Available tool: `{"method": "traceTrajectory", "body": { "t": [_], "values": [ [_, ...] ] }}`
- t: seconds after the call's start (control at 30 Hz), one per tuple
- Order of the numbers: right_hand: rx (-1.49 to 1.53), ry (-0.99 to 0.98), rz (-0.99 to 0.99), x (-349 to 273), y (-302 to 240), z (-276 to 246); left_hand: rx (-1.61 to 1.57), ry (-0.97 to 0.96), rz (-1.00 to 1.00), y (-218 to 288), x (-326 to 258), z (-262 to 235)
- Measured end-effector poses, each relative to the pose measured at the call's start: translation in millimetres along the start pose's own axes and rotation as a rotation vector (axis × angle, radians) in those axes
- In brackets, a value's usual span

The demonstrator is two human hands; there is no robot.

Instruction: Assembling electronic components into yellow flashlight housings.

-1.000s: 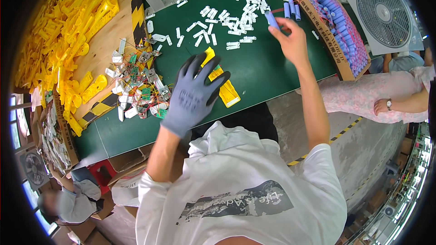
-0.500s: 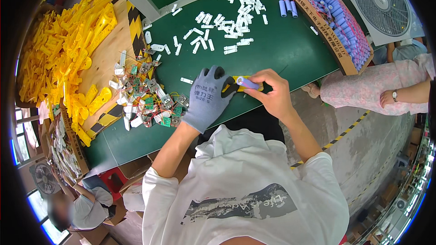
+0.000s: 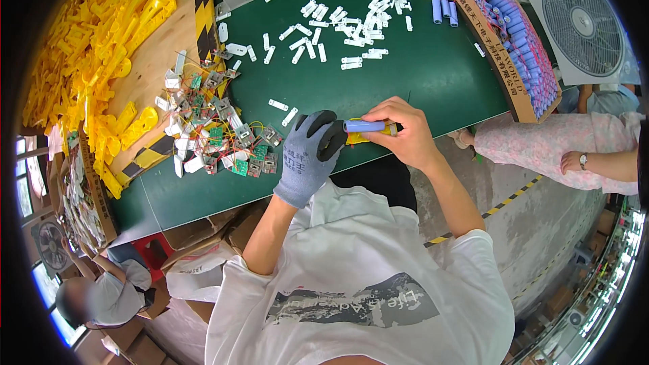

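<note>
My left hand [image 3: 307, 159] wears a grey-blue glove with black fingertips, closed on the left end of a yellow plastic casing [image 3: 360, 138]. A purple cylindrical battery cell [image 3: 362, 126] lies lengthwise along the casing's upper side. My bare right hand [image 3: 411, 136] pinches the cell's right end against the casing, partly hiding both. Just beyond the gloved hand, two small white strips [image 3: 289, 117] lie on the green table [image 3: 405, 78]. To its left sits a tangled heap of green circuit boards [image 3: 215, 136] with wires and white and metal parts.
Many white strips [image 3: 372, 20] are scattered at the far side. A cardboard box of purple cells [image 3: 500, 67] stands at right, near a fan [image 3: 583, 23]. Yellow casings [image 3: 88, 47] are piled at left. Another person's arm [image 3: 602, 160] shows at right.
The cell has swung from a slant to lie in line with the casing. My right hand has shifted with it. The whole view has moved slightly, and a second white strip shows beside my glove.
</note>
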State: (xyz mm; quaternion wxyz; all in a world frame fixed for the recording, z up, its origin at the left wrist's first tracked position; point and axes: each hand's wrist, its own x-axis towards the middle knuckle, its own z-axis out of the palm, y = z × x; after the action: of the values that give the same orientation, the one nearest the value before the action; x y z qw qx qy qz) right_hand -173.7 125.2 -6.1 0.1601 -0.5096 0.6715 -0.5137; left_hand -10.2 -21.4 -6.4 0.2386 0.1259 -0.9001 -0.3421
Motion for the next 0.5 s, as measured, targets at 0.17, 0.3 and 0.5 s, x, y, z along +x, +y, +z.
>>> {"method": "traceTrajectory", "body": {
  "t": [0.17,0.3,0.5],
  "values": [
    [-0.097,-0.106,-0.047,3,-9,-2,-0.001,0.062,-0.039,4,-8,3],
    [-0.181,-0.103,-0.166,-5,3,0,-0.067,0.078,-0.042,3,-10,4],
    [-0.353,-0.082,-0.235,-12,6,-1,-0.070,0.035,0.003,-2,-13,3]
  ]
}}
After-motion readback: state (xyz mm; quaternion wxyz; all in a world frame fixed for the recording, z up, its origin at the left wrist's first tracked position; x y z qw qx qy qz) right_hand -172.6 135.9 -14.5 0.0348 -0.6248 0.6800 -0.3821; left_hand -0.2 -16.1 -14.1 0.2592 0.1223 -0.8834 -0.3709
